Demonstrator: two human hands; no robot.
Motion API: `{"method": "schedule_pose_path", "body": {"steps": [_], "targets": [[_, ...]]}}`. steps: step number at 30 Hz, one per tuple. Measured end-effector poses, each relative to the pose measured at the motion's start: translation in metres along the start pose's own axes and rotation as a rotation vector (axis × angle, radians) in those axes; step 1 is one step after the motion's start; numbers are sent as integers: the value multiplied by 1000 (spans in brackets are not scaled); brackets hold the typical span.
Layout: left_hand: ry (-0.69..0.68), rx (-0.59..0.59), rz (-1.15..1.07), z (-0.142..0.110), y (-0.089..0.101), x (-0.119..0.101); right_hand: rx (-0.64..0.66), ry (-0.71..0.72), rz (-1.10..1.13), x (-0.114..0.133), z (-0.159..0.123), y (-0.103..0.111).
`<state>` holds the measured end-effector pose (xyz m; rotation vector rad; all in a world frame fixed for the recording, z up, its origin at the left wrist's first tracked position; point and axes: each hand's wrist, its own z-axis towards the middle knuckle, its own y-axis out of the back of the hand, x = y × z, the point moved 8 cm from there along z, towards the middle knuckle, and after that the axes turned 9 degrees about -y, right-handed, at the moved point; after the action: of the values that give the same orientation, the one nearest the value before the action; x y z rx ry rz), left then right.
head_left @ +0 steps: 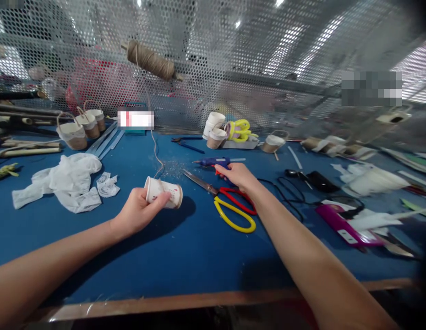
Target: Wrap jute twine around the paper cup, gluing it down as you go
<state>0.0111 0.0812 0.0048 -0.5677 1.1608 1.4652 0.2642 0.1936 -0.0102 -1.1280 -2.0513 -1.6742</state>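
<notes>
My left hand [137, 211] is closed around a small white paper cup [164, 192], held on its side just above the blue table [185, 247]. A thin twine strand [157, 158] runs from the cup up to a twine spool [150, 60] on the mesh wall. My right hand [238, 177] reaches forward and is closed on the handle of a blue glue gun [213, 161]. Scissors with red and yellow handles [230, 207] lie just below that hand.
Crumpled white plastic [63, 181] lies at left. Twine-wrapped cups with handles [80, 128] stand at back left, more cups [215, 130] at back centre. A black cable [285, 188], a magenta tool [343, 224] and paper scraps lie at right. The wooden table edge [199, 300] runs in front.
</notes>
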Motion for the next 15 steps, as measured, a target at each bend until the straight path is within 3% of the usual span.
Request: {"method": "schedule_pose_path", "body": {"steps": [4,7,12,15], "targets": [[-113,46,64,-2,-2,-10,-48,97,-73,16,-17,1],[-230,101,114,-6,-7,-24,58,237,-57,40,-49,-14],[-543,193,162,-18,-19,-60,625,414,-10,69,-110,-78],[-650,247,147,-23,-24,-71,976,418,223,77,-135,-101]]}}
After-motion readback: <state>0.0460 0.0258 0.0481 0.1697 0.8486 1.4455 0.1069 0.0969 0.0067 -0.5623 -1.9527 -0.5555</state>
